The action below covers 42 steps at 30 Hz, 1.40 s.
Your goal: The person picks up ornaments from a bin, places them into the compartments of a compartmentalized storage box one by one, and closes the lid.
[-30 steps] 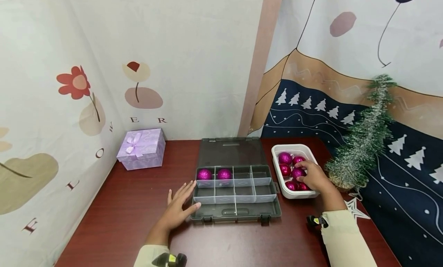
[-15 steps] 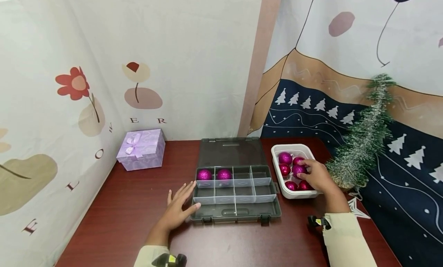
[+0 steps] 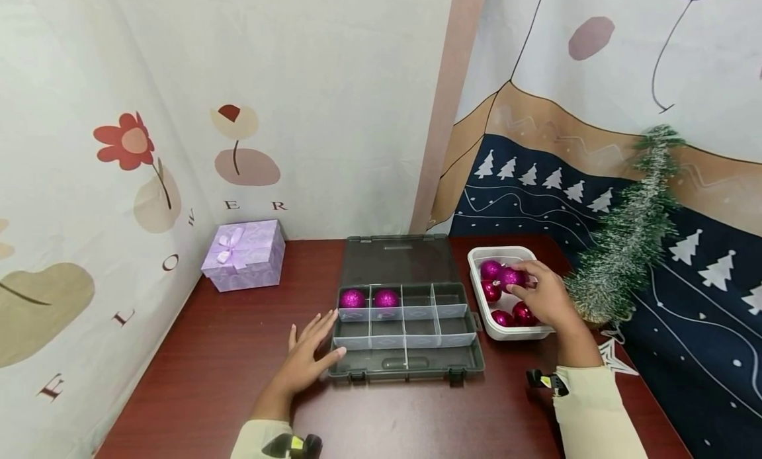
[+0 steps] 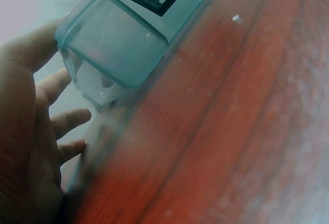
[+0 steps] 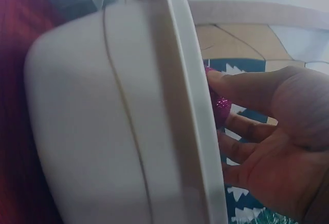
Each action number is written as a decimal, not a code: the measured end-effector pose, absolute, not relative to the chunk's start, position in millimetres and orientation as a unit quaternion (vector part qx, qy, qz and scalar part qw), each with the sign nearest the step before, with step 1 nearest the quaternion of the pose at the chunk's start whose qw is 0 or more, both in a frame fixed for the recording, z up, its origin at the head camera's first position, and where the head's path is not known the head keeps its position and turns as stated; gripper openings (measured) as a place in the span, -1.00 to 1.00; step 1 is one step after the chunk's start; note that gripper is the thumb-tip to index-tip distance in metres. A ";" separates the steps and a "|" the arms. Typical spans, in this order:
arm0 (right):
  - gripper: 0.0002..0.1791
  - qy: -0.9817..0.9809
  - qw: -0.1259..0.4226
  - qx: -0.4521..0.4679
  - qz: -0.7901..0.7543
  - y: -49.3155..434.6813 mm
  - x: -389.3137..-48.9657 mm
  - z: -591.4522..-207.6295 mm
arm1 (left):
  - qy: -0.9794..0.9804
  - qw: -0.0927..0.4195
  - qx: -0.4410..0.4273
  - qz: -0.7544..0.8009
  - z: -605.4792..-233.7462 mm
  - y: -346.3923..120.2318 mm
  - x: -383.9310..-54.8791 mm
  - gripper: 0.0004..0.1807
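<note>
My right hand [image 3: 545, 296] pinches a glittery purple bauble [image 3: 511, 278] between thumb and fingers, over the white plastic tub [image 3: 485, 322]. In the right wrist view the same bauble [image 5: 221, 108] shows between thumb and fingers, just past the tub's rim. Another purple bauble and several shiny red baubles [image 3: 524, 313] lie inside the tub. With fingers straight, my left hand [image 3: 306, 363] rests at the left side of a clear grey compartment box [image 3: 407, 373], thumb at its front corner. Two glittery purple baubles [image 3: 386, 299] sit in the box's back row, in the two leftmost compartments.
The box's lid [image 3: 399, 260] lies folded back behind it. A lilac gift box [image 3: 245, 257] stands at the back left. To the right of the tub are a small tinsel tree [image 3: 631, 234] and a white star [image 3: 616, 358]. Fabric hangings border the table [image 3: 202, 379].
The right hand has gripped the purple bauble and raised it from its place in the tub. A red bauble near the front has shifted slightly. The left hand has stayed put.
</note>
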State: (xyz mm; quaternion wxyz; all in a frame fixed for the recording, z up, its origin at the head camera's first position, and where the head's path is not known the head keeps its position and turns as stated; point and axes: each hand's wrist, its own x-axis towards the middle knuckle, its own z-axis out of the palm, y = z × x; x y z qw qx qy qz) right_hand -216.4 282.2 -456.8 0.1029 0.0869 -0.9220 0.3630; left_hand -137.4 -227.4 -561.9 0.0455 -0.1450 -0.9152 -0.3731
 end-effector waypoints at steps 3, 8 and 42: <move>-0.53 -0.914 0.141 0.106 0.364 275.4 -216.3 -454.5 | -0.915 0.047 -0.146 -0.373 -560.6 -226.7 -137.5 -0.10; -0.54 -0.902 0.176 0.124 0.373 260.5 -218.6 -452.4 | -0.915 0.050 -0.146 -0.373 -558.8 -226.2 -137.9 -0.09; -0.56 -0.879 0.076 0.244 0.403 165.7 -243.5 -454.1 | -0.913 0.051 -0.148 -0.376 -561.7 -226.2 -137.9 -0.10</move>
